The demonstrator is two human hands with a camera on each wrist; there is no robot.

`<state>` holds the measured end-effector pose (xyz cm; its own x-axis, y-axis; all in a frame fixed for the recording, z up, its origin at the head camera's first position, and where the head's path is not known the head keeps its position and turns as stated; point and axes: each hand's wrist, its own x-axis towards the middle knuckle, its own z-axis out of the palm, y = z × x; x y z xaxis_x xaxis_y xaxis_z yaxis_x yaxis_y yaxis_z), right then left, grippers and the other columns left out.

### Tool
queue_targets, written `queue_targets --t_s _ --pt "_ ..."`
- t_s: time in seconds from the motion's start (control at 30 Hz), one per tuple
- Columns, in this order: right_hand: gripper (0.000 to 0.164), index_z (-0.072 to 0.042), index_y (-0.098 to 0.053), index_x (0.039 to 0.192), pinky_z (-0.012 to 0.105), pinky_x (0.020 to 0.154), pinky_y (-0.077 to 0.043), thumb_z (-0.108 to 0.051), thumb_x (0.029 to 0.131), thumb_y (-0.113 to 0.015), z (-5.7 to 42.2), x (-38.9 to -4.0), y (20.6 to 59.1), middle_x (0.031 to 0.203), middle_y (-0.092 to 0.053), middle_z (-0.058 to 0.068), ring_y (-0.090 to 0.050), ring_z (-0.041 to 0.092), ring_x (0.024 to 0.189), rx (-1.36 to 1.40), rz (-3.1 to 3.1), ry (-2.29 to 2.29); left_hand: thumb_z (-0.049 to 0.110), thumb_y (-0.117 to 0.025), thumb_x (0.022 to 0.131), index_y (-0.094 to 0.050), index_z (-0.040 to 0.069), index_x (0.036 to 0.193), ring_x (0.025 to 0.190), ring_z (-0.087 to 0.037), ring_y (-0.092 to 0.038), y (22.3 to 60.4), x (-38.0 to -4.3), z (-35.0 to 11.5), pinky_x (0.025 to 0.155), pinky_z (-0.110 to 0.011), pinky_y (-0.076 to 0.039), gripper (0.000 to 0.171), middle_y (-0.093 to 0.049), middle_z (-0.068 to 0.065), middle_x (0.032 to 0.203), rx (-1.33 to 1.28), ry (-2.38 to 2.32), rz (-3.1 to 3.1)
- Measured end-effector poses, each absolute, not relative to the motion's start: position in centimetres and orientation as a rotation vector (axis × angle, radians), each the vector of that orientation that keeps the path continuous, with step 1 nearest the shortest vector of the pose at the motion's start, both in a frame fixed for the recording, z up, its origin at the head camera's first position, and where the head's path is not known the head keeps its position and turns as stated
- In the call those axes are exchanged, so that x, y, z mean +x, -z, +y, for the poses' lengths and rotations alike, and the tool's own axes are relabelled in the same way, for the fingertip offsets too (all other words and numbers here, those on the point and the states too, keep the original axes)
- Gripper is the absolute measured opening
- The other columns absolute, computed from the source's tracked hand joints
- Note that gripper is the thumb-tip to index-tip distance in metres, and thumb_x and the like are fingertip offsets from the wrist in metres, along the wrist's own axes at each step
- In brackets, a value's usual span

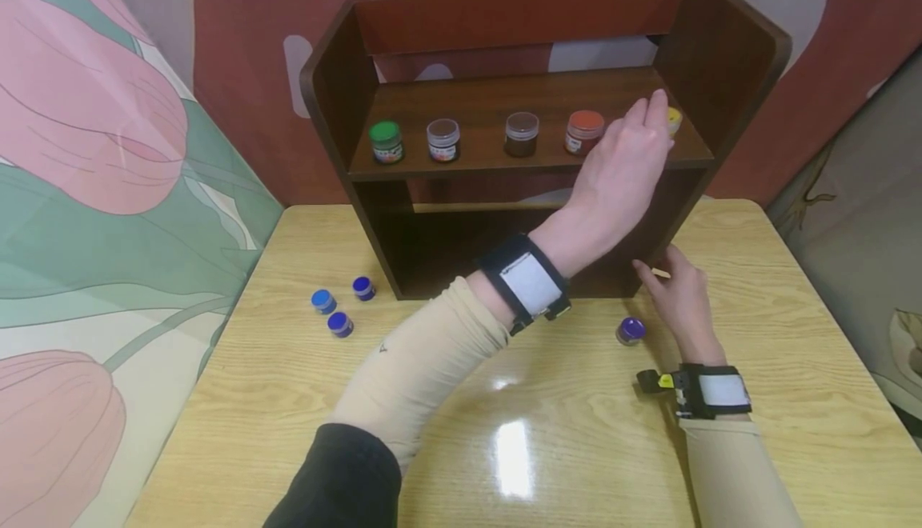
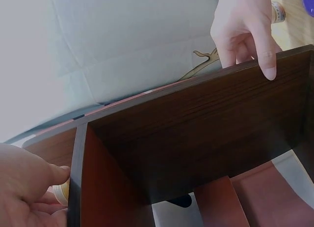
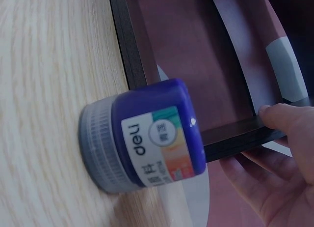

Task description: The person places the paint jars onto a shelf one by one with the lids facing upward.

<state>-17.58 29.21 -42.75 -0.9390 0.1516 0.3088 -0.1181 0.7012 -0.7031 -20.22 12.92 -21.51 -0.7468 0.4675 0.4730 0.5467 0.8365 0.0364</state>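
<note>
On the upper board of a dark brown wooden shelf (image 1: 461, 108), my left hand (image 1: 623, 164) reaches across to the right end. Its thumb and fingers close around a small yellow-lidded paint jar (image 1: 674, 120), mostly hidden behind them; the left wrist view shows a bit of the jar (image 2: 60, 193) between thumb and fingers. Lower down, my right hand (image 1: 680, 296) grips the front edge of the shelf's right side panel (image 2: 211, 109), thumb inside and fingers outside. Beside that hand, a purple paint jar (image 1: 631, 331) labelled "deli" stands on the table.
Along the upper board stand a green-lidded jar (image 1: 386, 142), two clear-lidded dark jars (image 1: 443, 141) (image 1: 522, 134) and a red-lidded jar (image 1: 583, 133). Three blue-lidded jars (image 1: 340, 325) sit left on the wooden table (image 1: 576, 448). Patterned cloth (image 1: 238, 112) hangs behind.
</note>
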Motion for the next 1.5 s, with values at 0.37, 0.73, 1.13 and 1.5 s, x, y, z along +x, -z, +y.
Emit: queue_targets --t_s 0.37,0.73,1.13,1.5 --pt "0.039 -0.001 -0.058 0.128 0.053 0.087 -0.057 -0.028 0.101 -0.059 29.2 -17.7 42.8 0.118 -0.069 0.026 -0.066 0.044 0.111 -0.028 -2.562 -1.097 0.025 -0.049 0.104 -0.034 0.003 0.153 0.128 -0.012 -0.061 21.3 -19.3 12.6 0.092 -0.009 -0.052 0.056 -0.045 -0.014 0.155 -0.760 0.167 -2.547" --pt "0.038 0.000 -0.058 0.127 0.050 0.086 -0.056 -0.027 0.100 -0.059 29.3 -17.7 42.9 0.117 -0.069 0.026 -0.067 0.044 0.110 -0.021 -2.552 -1.107 0.036 -0.044 0.104 -0.041 0.009 0.151 0.128 -0.012 -0.060 21.1 -17.9 11.2 0.091 -0.011 -0.053 0.054 -0.053 -0.003 0.150 -0.808 0.093 -2.401" --pt "0.035 0.001 -0.060 0.124 0.052 0.086 -0.056 -0.025 0.100 -0.060 29.3 -17.8 42.9 0.116 -0.070 0.026 -0.068 0.044 0.108 -0.025 -2.542 -1.082 0.034 -0.044 0.103 -0.066 0.018 0.128 0.110 -0.011 -0.069 23.3 -15.7 8.5 0.092 -0.017 -0.056 0.036 -0.071 0.005 0.125 -0.946 0.118 -2.195" --pt "0.036 0.000 -0.061 0.122 0.047 0.083 -0.056 -0.026 0.098 -0.063 29.3 -18.0 43.2 0.114 -0.071 0.025 -0.069 0.044 0.106 -0.035 -2.522 -1.058 0.037 -0.051 0.101 -0.070 0.019 0.121 0.105 -0.011 -0.071 26.7 -15.7 6.2 0.088 -0.020 -0.058 0.033 -0.074 0.004 0.118 -0.966 0.155 -2.240"
